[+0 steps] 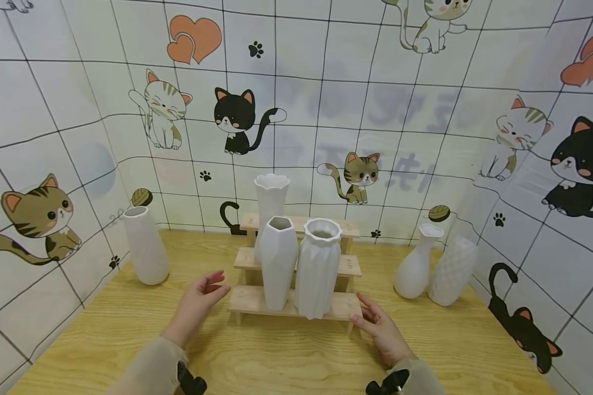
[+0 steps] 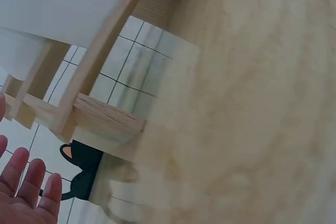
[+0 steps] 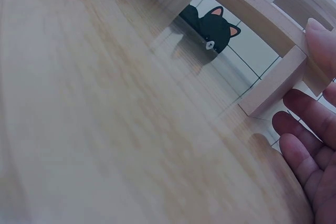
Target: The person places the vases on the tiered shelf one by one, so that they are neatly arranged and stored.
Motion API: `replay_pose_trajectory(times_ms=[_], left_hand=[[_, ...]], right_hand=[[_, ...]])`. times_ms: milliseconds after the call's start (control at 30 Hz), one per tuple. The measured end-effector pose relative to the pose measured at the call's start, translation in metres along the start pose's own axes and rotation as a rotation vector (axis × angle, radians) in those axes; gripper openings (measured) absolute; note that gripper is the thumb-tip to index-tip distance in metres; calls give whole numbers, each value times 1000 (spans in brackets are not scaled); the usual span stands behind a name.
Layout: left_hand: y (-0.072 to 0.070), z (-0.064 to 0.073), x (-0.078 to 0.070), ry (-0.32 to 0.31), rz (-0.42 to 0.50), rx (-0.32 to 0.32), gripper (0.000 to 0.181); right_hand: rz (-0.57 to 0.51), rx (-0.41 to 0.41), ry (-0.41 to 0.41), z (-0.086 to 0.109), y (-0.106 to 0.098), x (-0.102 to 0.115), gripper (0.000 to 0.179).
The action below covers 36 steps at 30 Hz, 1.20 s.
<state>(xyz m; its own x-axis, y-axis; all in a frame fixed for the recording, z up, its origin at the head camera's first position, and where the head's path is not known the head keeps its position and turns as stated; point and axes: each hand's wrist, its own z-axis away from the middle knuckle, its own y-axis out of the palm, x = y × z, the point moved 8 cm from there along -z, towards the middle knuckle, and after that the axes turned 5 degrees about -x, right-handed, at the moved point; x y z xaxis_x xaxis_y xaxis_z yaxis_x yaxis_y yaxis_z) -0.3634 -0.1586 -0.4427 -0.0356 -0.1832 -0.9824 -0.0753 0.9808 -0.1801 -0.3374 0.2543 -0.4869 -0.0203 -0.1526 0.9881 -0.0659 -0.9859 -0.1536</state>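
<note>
A three-step wooden stand (image 1: 286,311) holds several white vases. On its lowest step are a faceted vase (image 1: 279,263) and a ribbed vase with a wavy neck (image 1: 318,269); a tall vase with a scalloped rim (image 1: 272,192) rises behind them. My right hand (image 1: 382,332) holds the right end of the lowest step, thumb (image 3: 321,45) at the board and fingers beside the stand's leg (image 3: 275,85). Left of the stand, my left hand (image 1: 200,302) is held apart from it with relaxed fingers (image 2: 34,179) and nothing in them.
One white vase (image 1: 145,247) stands on the table at the left. Two more are on the right, a slim-necked vase (image 1: 417,266) and a textured vase (image 1: 453,271). A cat-print sheet (image 1: 296,93) encloses the wooden table (image 1: 277,362) at the back and both sides.
</note>
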Motion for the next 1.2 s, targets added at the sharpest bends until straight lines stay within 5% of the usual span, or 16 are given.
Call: replay_pose_trajectory(times_ms=[300,1200], left_hand=[[16,4,24,-22,16,122,73],[26,11,43,-29,94,128,68]], right_hand=[[-1,-11,-2,-2,-1,-5,70],[-10,9,1,-3,-1,-5,71]])
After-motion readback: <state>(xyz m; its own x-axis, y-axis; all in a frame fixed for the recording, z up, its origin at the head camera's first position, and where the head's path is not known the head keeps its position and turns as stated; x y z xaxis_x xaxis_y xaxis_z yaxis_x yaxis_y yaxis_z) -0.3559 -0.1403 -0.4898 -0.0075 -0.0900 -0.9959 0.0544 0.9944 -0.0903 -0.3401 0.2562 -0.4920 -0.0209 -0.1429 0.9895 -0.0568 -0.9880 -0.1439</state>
